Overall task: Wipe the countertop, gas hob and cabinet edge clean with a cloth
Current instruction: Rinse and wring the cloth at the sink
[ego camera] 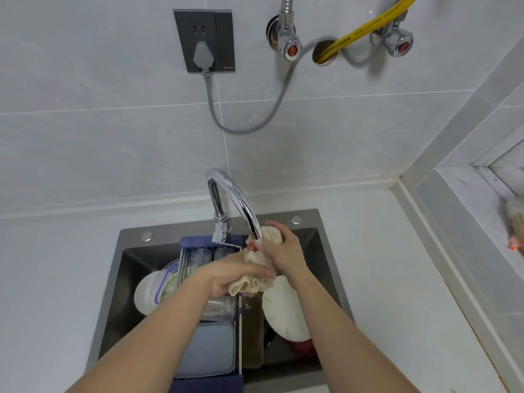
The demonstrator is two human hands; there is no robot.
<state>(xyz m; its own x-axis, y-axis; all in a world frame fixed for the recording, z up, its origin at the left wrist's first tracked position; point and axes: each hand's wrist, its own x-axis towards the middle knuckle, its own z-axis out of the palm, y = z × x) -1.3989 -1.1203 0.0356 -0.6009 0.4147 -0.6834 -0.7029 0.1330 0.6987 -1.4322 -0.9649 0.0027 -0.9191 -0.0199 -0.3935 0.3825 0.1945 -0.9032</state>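
Two bare hands grip a cream cloth (259,268) over a dark kitchen sink (326,251). The left hand (235,275) has its fingers curled round the near, bunched end of the cloth, whose folds stick out below the knuckles. The right hand (285,248) is wrapped round the far end, holding it just under the spout of a curved chrome tap (241,202). The cloth stretches between the two hands and shows a small red mark near the spout.

Below the hands, the sink holds a blue dish rack (207,336) on the left with clear glasses (201,255) and a pale grey lid. White plates (283,310) lean in the sink on both sides of the rack.

A white countertop (56,279) surrounds the sink. On the tiled wall beyond, a grey plug sits in a dark socket (204,41), and a yellow hose (365,26) runs past two chrome valves at the upper right.
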